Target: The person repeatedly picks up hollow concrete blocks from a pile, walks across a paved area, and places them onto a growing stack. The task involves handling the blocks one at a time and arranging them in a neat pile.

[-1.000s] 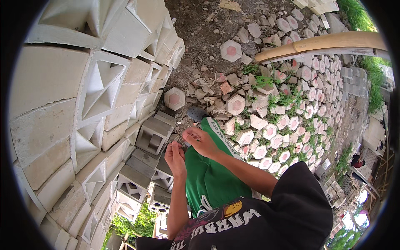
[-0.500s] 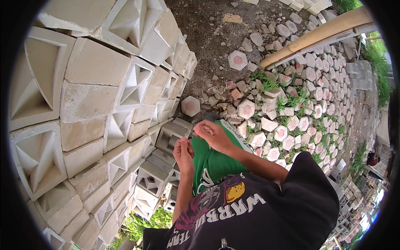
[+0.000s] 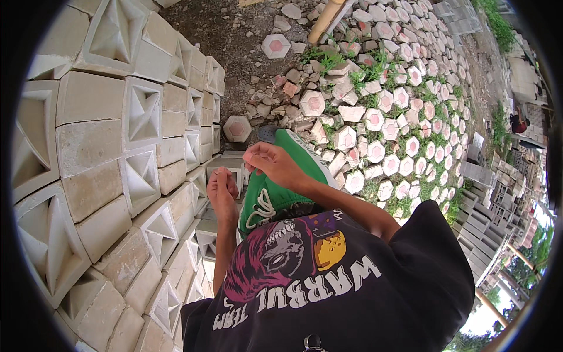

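In front of my lap my left hand [image 3: 223, 189] is raised, its fingers curled in toward the thumb. Beside it, slightly higher and to the right, my right hand [image 3: 267, 164] has its fingers bent and the tips brought together. A small gap separates the two hands. Anything between the fingers is too small or too hidden to make out. Below the hands are my green shorts [image 3: 275, 193] with a white drawstring. Nearest to the left hand is a pale hollow block [image 3: 230, 165] at the foot of the stack.
Pale concrete vent blocks [image 3: 94, 146] are stacked along the left. Hexagonal pavers [image 3: 375, 120] with pink centres lie over the ground at right among rubble and weeds. A bamboo pole [image 3: 325, 20] slants in at the top. Far right, a person [image 3: 518, 123] is near grey block piles.
The view has shifted, so the hands and shorts appear further left and higher. Both hands keep nearly the same closed pose and stay a little apart.
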A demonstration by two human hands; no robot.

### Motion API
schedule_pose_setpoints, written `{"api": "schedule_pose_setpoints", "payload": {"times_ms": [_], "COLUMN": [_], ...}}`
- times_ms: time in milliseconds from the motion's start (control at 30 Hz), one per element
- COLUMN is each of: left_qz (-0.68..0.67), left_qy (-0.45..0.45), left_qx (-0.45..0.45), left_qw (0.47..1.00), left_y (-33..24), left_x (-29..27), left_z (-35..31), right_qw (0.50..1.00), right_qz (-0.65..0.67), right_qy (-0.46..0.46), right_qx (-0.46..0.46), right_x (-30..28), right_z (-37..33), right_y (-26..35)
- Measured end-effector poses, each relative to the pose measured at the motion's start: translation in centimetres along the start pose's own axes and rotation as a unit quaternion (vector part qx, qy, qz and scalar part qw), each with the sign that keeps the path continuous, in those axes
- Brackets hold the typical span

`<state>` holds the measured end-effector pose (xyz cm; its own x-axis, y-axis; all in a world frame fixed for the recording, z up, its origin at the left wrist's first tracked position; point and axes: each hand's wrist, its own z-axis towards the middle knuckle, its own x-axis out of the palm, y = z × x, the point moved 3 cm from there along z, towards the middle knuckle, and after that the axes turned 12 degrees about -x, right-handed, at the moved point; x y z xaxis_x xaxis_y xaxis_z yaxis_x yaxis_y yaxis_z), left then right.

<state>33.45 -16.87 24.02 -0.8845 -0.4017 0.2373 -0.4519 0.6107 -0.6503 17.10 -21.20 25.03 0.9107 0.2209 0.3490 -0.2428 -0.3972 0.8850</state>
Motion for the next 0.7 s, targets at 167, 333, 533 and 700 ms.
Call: {"api": "schedule_pose_setpoints", "payload": {"times_ms": [167, 333, 533, 700], "left_qz": [0.083, 0.133, 0.187, 0.249], "left_qy": [0.053, 0.116, 0.134, 0.138], "left_qx": [-0.021, -0.065, -0.129, -0.162], "left_qw": [0.995, 0.982, 0.965, 0.945], "left_y": [1.8, 5.0, 8.5, 11.3], "left_x": [1.7, 4.7, 8.3, 12.8], "left_z": [0.0, -0.2, -0.2, 1.3], "right_qw": [0.995, 0.975, 0.954, 0.927], "right_qz": [0.02, 0.05, 0.095, 0.157], "right_qy": [-0.099, -0.214, -0.28, -0.338], "right_qx": [-0.002, 0.032, 0.056, 0.032], "right_x": [-2.5, -5.7, -9.2, -14.4], "right_z": [-4.2, -9.1, -11.3, -11.6], "right_y": [-1.7, -4.0, -5.4, -4.9]}}
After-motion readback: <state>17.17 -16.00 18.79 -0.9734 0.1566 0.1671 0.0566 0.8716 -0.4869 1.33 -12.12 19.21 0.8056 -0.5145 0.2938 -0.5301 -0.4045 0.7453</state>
